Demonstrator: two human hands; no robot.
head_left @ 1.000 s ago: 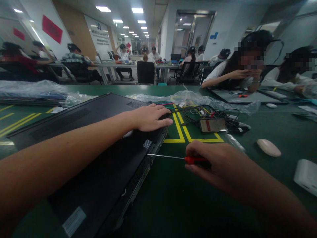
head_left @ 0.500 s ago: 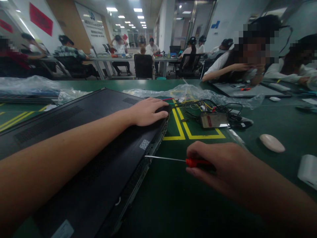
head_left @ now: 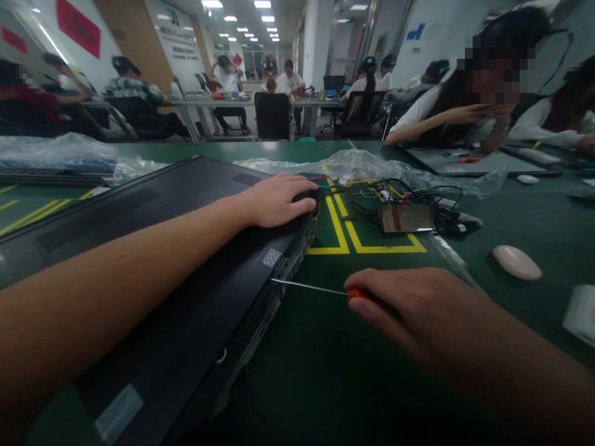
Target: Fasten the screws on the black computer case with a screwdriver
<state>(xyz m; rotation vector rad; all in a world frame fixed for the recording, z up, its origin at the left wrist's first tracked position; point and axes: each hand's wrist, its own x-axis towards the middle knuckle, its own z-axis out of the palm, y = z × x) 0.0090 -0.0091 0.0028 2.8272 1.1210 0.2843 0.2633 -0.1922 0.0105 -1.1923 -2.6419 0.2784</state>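
A large flat black device casing (head_left: 186, 272), like the underside of a laptop, lies slanted across the left and middle of the table. It has vent slots, pale stickers and an exposed inner edge along its right side. My left hand (head_left: 281, 199) rests flat on its far right corner, fingers spread. My right hand (head_left: 404, 303) is closed round the orange handle of a screwdriver (head_left: 309, 287). The thin metal shaft points left, and its tip meets the casing's right edge just below a small checkered sticker (head_left: 271, 257). Whether the tip sits inside the seam is hard to tell.
Beyond the casing lie a tangle of black cables (head_left: 372, 192), a power adapter (head_left: 406, 218) and clear plastic wrap (head_left: 362, 162). A pale oval mouse (head_left: 517, 262) and a white object (head_left: 581, 313) are at right. A co-worker (head_left: 469, 111) sits across the green table (head_left: 353, 371).
The view has shifted slightly. My right hand still holds the screwdriver, its tip staying at the casing's edge, with the fingers now covering more of the handle. My left hand stays on the corner.
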